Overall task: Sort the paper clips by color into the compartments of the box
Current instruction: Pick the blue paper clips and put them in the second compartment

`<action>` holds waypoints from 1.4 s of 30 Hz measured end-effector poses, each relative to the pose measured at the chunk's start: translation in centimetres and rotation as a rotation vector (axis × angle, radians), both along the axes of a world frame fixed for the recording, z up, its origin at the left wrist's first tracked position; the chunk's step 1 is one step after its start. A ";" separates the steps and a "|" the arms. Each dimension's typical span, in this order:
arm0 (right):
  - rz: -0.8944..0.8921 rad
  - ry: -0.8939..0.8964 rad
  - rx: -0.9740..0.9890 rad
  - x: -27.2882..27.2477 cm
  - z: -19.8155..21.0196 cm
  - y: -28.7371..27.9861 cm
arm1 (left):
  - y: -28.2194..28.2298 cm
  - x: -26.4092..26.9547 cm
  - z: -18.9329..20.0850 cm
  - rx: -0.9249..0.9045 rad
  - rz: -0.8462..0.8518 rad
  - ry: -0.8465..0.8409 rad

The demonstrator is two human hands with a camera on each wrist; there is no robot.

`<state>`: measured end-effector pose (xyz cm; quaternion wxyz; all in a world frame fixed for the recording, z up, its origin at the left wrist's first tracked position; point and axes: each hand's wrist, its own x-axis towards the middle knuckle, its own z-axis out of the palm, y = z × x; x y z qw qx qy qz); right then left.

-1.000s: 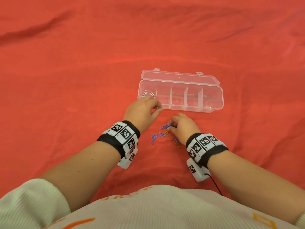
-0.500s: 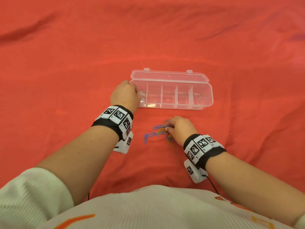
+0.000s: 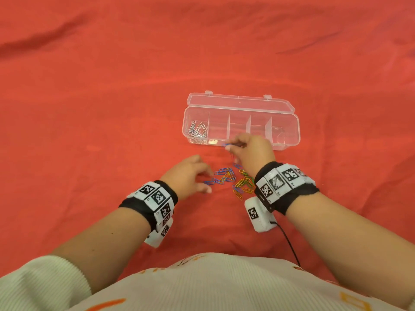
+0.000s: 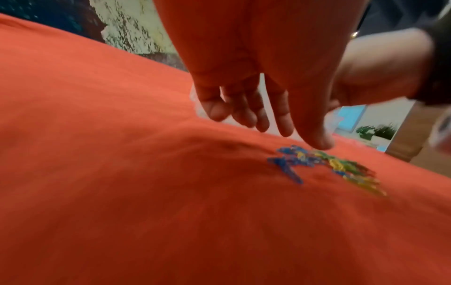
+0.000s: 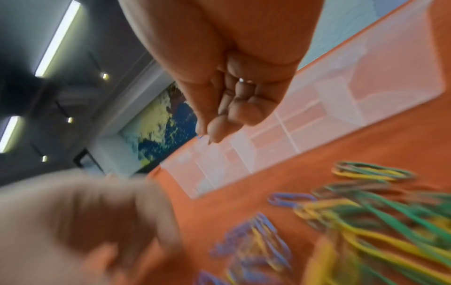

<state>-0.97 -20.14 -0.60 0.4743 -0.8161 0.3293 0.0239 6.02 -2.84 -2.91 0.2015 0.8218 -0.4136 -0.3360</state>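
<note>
A clear plastic box (image 3: 289,129) with several compartments lies open on the red cloth. Its leftmost compartment holds several silver paper clips (image 3: 197,130). A heap of blue, yellow and green paper clips (image 3: 233,179) lies on the cloth in front of the box. My right hand (image 3: 231,148) pinches a blue paper clip (image 3: 225,145) at the box's front wall, near the second compartment. My left hand (image 3: 207,181) hovers with loose fingers at the left edge of the heap (image 4: 324,164), holding nothing.
The red cloth (image 3: 89,108) covers the whole surface, with folds at the far side. A black cable (image 3: 288,243) hangs from the right wrist camera. In the right wrist view the box (image 5: 317,119) lies just beyond the fingers.
My right hand lifted a blue clip from the heap and carried it up to the box. My left hand left the box's leftmost compartment and came back down beside the heap.
</note>
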 end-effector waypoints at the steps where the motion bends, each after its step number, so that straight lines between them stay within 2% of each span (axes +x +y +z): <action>1: -0.044 -0.030 0.056 0.6 0.3 -0.1 | 0.3 0.0 -0.2 0.020 0.001 0.033; 6: -0.202 -0.125 0.333 3.5 1.2 -0.9 | 0.9 0.0 -0.9 0.036 0.049 0.067; 12: -0.257 0.036 0.450 5.7 2.2 -0.8 | 0.3 0.1 -1.0 0.033 0.095 0.051; 15: -0.200 0.139 0.394 6.0 2.3 -1.0 | 0.2 0.0 -1.1 0.006 0.089 0.044; 17: -0.164 0.145 0.349 5.8 2.2 -1.4 | 0.2 -0.2 -1.0 -0.014 0.094 0.038; 22: -0.131 0.048 0.187 4.6 2.5 -1.8 | -0.2 -0.5 -1.2 0.044 0.088 0.029; 26: -0.081 -0.059 0.137 3.1 2.7 -1.5 | -0.6 -0.7 -1.5 0.059 0.117 0.028; 28: -0.041 -0.059 0.021 2.6 2.7 -1.4 | -0.7 -0.7 -1.6 0.069 0.116 0.030; 30: 0.049 -0.033 -0.139 2.8 2.9 -1.6 | -0.8 -0.7 -1.5 0.077 0.115 0.037; 35: 0.477 0.163 -0.516 5.4 3.2 -2.5 | -1.1 -0.7 -1.3 0.123 0.119 0.046; 39: 0.762 0.302 -0.713 7.2 2.7 -2.2 | -1.4 -0.9 -1.1 0.158 0.125 0.062; 42: 0.932 0.367 -0.786 8.2 2.3 -1.8 | -1.6 -0.8 -0.9 0.158 0.140 0.097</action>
